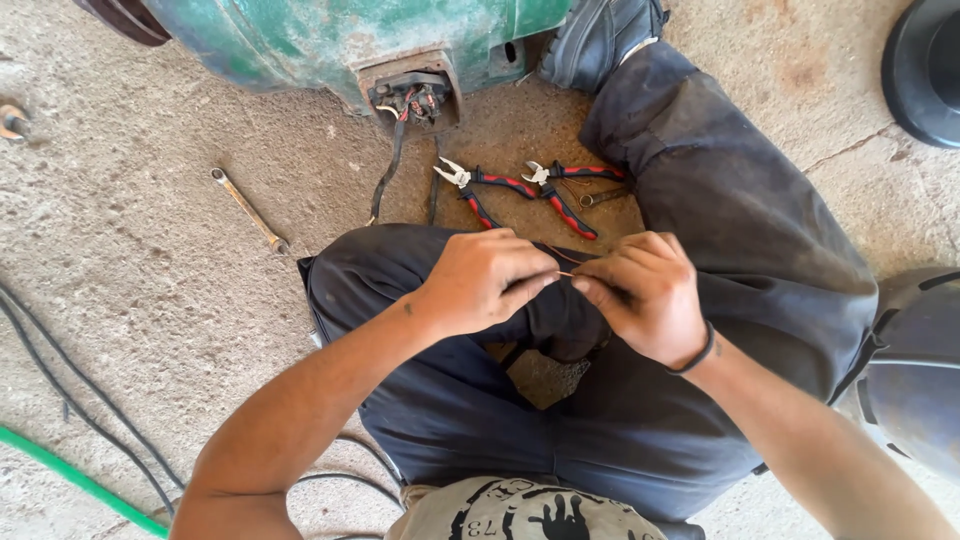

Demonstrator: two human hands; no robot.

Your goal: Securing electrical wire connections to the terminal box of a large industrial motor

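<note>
Wire, thin and reddish-brown, of bare copper [566, 273], is pinched between both hands above the lap. The left hand [480, 280] is held over the left knee, and its fingers [530, 285] are pressed together on one end of the thin copper wire. The right hand [645, 295] is set just beside it, thumb and fingers closed on the other end, so that the two hands almost touch at the fingertips. A dark band [697, 357] is worn on the right wrist.

The legs are crossed in dark blue work trousers [480, 420], and a black shoe [598, 35] is seen at the top, near a large green-painted metal motor housing [330, 35]. An open terminal box with red and black wires [415, 100] is seen on the underside of that housing, and a black cable [388, 175] hangs down from it to the floor.

On the rough concrete floor [150, 260], beyond the knees, two pairs of pliers with red and black handles [520, 190] are laid side by side, jaws pointing left. A slim steel spanner [248, 210] lies well apart to the left of them. Thin black cables [60, 380] and a green hose [70, 478] run across the lower left corner. A dark round object [925, 70] is partly seen at the upper right edge.
</note>
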